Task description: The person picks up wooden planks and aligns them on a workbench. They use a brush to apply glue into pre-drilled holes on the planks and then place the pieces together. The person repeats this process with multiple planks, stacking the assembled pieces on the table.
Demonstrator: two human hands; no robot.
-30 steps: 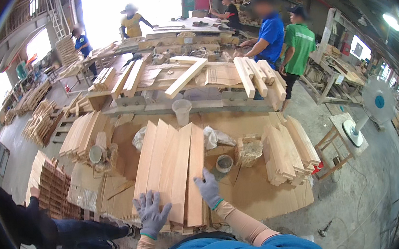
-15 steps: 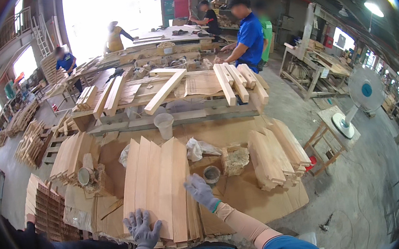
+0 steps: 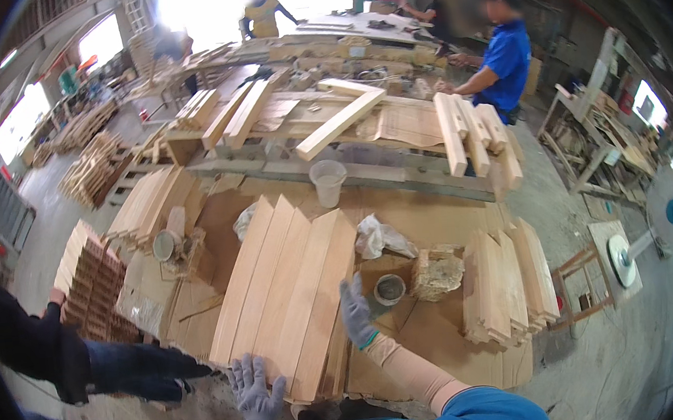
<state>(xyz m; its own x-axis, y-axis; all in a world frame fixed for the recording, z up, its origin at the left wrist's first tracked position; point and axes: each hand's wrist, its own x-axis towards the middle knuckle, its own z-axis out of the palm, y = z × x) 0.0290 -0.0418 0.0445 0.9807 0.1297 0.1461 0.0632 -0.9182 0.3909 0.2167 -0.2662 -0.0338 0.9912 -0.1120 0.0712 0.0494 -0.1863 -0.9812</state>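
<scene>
A stack of pale wooden boards with angled ends (image 3: 286,292) lies on the cardboard-covered bench in front of me, its top boards side by side. My left hand (image 3: 257,396), in a grey glove, lies at the near end of the boards with its fingers spread. On the stack's right side is my right hand (image 3: 356,313), also gloved, fingers stretched out and held edgewise along the outer board. Neither hand is closed round anything. A small cup of greyish material (image 3: 389,289) stands just right of my right hand, beside a rough block (image 3: 437,273).
More board stacks stand at the right (image 3: 504,287) and left (image 3: 146,208). A translucent bucket (image 3: 328,182) and a crumpled white bag (image 3: 380,236) sit beyond my boards. A person in dark clothes (image 3: 37,340) stands close at left. A fan (image 3: 669,210) is at far right.
The view has swung left, so the scene sits farther right. My left hand has slid off the boards' face toward their near left corner. My right hand stays at the right side, now turned more edgewise.
</scene>
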